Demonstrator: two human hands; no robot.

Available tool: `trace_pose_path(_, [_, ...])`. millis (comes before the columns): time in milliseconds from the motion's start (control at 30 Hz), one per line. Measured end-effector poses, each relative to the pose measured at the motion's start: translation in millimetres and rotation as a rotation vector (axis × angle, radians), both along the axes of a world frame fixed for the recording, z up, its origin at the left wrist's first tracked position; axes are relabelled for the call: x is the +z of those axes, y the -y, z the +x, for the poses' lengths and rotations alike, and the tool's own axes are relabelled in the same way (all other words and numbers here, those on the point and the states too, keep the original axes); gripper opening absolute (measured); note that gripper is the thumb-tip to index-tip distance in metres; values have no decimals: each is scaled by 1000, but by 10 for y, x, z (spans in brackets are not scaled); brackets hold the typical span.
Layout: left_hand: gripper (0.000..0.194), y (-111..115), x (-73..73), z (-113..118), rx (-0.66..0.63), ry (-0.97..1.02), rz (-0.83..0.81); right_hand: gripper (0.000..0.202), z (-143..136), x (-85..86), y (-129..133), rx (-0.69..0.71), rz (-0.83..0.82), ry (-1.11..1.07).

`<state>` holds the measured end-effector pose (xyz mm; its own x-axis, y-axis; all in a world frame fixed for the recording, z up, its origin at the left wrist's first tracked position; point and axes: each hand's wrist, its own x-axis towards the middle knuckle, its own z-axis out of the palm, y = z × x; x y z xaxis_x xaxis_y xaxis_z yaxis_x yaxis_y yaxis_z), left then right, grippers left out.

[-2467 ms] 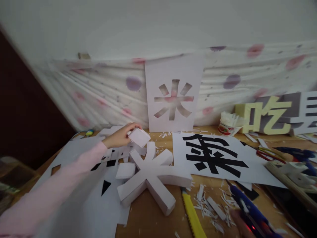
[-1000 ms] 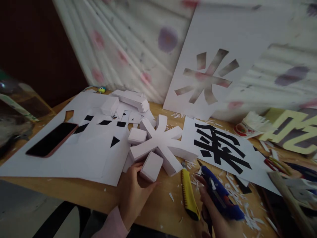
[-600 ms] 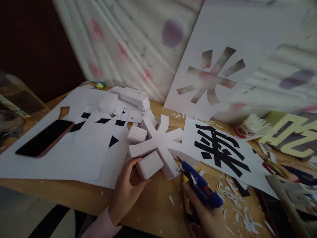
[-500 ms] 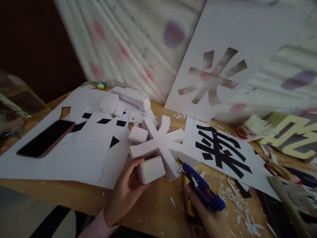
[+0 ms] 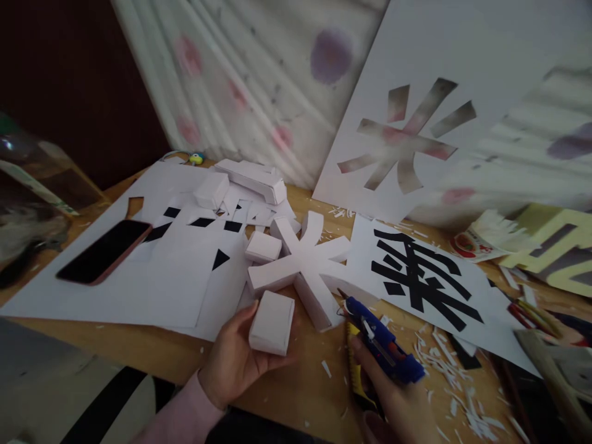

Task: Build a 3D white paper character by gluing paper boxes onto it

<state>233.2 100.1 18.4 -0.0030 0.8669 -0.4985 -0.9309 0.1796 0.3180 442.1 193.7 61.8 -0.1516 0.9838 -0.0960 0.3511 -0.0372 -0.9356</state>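
My left hand (image 5: 240, 354) grips a small white foam block (image 5: 272, 320) above the table's front. Just beyond it lies a white three-dimensional character piece (image 5: 305, 262) with several arms spreading from its middle. Another small white block (image 5: 263, 246) rests beside its left arm. My right hand (image 5: 388, 394) is wrapped round a blue hot glue gun (image 5: 382, 339), its nozzle pointing up and left near the lower tip of the character piece. Under the glue gun lies a yellow and black tool (image 5: 356, 370), partly hidden by my right hand.
White sheets (image 5: 161, 290) carry a phone (image 5: 106, 253) at left. More white pieces (image 5: 252, 179) lie behind. A printed black character sheet (image 5: 416, 271), foam scraps (image 5: 444, 364), a paper cup (image 5: 472, 240) and yellow letters (image 5: 555, 246) are at right. A cut-out board (image 5: 393, 61) leans on the curtain.
The block in my left hand has shifted left and turned, moving away from the character piece. My right hand and the glue gun have barely moved. The camera view has shifted slightly.
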Motion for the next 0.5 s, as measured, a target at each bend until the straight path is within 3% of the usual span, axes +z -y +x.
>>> trace_pose_path(100, [38, -83, 41, 2, -76, -238, -33, 26, -3, -1, 9, 24, -13, -2])
trace_pose_path(200, [47, -179, 94, -15, -97, -462, -38, 28, 0, 2, 9, 48, -40, 1])
trace_pose_path(300, [52, -254, 98, -16, -30, -476, -100, 29, 14, -26, 12, 29, -37, -18])
trace_pose_path(500, [65, -286, 36, -46, -91, -522, -131, 21, 134, -124, 36, 45, 57, -42])
